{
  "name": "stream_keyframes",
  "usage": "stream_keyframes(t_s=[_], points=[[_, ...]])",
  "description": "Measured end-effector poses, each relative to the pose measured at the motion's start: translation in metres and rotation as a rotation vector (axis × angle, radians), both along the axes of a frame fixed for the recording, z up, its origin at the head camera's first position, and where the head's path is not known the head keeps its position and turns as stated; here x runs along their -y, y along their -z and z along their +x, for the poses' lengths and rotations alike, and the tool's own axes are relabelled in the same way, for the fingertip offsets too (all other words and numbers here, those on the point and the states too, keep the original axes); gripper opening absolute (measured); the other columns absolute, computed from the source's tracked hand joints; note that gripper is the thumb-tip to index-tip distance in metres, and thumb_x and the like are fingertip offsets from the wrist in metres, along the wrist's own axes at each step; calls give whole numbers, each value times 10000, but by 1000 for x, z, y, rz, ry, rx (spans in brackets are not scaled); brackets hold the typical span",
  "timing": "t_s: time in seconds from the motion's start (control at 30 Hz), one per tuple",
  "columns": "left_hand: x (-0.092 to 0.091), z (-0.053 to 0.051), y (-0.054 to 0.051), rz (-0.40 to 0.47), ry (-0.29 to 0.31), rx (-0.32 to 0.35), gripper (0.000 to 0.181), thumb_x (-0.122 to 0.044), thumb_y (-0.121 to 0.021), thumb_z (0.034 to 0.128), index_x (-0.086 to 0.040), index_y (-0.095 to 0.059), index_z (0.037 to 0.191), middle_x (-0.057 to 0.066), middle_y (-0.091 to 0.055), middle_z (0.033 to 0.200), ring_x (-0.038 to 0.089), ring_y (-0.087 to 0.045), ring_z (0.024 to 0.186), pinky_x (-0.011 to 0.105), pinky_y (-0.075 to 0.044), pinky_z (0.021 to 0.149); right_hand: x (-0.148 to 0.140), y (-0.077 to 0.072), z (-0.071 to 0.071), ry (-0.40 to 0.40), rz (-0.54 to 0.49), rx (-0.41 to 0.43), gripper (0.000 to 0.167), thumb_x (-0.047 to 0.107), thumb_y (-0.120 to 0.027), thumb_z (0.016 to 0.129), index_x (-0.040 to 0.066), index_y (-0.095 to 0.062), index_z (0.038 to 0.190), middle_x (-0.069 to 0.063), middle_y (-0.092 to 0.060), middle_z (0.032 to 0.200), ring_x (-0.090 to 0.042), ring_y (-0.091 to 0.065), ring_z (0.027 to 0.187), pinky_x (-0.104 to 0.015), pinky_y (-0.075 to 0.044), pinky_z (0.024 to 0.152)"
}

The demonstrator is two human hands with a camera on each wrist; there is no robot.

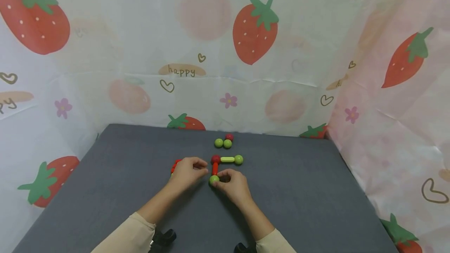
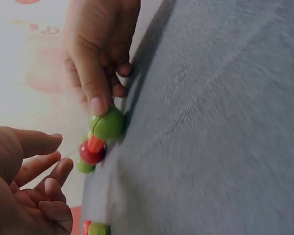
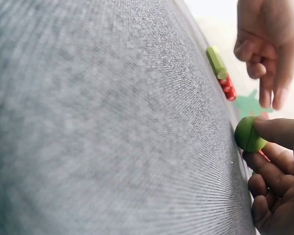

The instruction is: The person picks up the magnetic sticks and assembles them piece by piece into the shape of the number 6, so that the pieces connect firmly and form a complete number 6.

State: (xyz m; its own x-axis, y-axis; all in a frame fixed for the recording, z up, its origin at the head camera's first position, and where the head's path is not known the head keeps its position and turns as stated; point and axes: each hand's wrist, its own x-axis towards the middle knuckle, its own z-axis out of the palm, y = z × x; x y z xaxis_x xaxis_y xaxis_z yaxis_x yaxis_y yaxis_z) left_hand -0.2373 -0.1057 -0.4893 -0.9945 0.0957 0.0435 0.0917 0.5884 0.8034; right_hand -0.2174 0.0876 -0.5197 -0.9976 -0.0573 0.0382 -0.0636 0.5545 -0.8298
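Observation:
An L-shaped piece of toy balls and rods lies mid-table. A red ball (image 1: 216,159) forms its corner. From it a pale green rod (image 1: 227,159) runs right to a green ball (image 1: 238,159), and a red rod (image 1: 215,169) runs toward me to another green ball (image 1: 213,180). My right hand (image 1: 236,187) pinches that near green ball (image 3: 249,134) between thumb and fingers. Just left of the piece, my left hand (image 1: 186,173) hovers with relaxed fingers and holds nothing. Partly hidden behind it are red rods (image 1: 174,164); a green rod (image 3: 215,62) lies beside them.
Toward the back edge of the grey table (image 1: 299,190), two loose green balls (image 1: 218,143) and a red ball (image 1: 229,137) sit together. A strawberry-print cloth (image 1: 218,100) hangs behind and along both sides.

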Motion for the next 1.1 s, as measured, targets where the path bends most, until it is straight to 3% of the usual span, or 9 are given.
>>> stream_keyframes(t_s=[0.23,0.43,0.7,0.83,1.1], points=[[24,15,1,-19,-68,-37,191,-185,-807,883,-122,-782,1062,-7,-753,1032,158,-672,890,383,-540,781,0,0,-1,8,7,-7,251,249,-887,810,155,-765,1008,33,-747,922,-111,-649,810,-334,-542,716],[44,17,2,-56,-104,-47,217,-171,-805,870,-112,-776,1077,50,-734,1119,240,-685,1014,457,-524,901,0,0,-2,9,2,0,251,257,-885,811,163,-762,1008,40,-742,917,-114,-639,809,-331,-536,709],[68,12,9,-196,-75,-100,209,-127,-776,862,-85,-777,1066,125,-686,1117,289,-624,981,490,-507,863,-1,-1,-3,-5,-17,11,249,245,-881,820,156,-762,1020,35,-744,933,-112,-637,812,-321,-533,696],[77,10,15,-243,-51,-115,202,-116,-810,839,-73,-782,1034,126,-700,1088,319,-637,1037,514,-492,923,-1,-1,-4,-9,-13,10,243,247,-881,821,158,-762,1013,33,-740,928,-108,-641,804,-319,-532,688],[86,7,22,-285,-31,-83,226,-123,-834,814,-79,-798,1033,133,-710,1113,367,-630,1111,536,-473,984,-2,1,-3,-16,-18,22,243,246,-884,818,154,-761,1007,33,-732,914,-107,-640,791,-317,-532,682]])
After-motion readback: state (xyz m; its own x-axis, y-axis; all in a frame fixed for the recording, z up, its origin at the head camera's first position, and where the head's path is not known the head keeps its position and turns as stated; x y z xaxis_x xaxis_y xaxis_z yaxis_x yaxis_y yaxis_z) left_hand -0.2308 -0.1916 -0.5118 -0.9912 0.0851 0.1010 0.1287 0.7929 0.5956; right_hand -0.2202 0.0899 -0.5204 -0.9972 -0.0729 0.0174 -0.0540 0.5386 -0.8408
